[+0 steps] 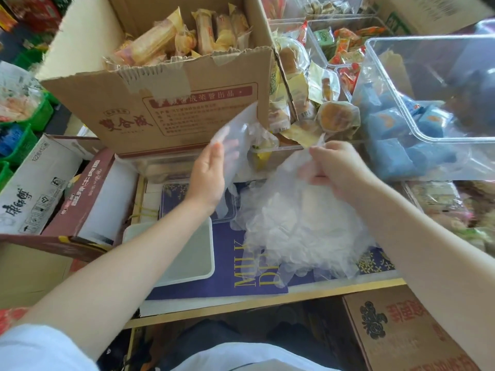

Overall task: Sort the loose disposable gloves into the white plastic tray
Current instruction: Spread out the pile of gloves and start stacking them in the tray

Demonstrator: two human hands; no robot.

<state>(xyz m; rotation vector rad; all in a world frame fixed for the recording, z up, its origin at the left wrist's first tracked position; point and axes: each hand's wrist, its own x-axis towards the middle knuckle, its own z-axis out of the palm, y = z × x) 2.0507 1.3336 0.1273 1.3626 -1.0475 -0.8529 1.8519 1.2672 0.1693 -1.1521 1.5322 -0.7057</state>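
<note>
**Two hands at work on the glove pile**

Nearest to me, the white plastic tray [171,263] lies on the surface [267,303], under my left forearm. Beside it on the right is the pile of loose gloves [302,223]. My left hand [209,175] holds up one clear glove [235,135], fingers almost straight. My right hand [334,167] pinches plastic at the pile's top. Behind stands a cardboard box [171,103] of wrapped snacks.

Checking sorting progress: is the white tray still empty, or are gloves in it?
Empty as far as visible: the white tray shows only its bare grey floor; the left forearm hides one corner. The gloves lie piled beside it.
</note>
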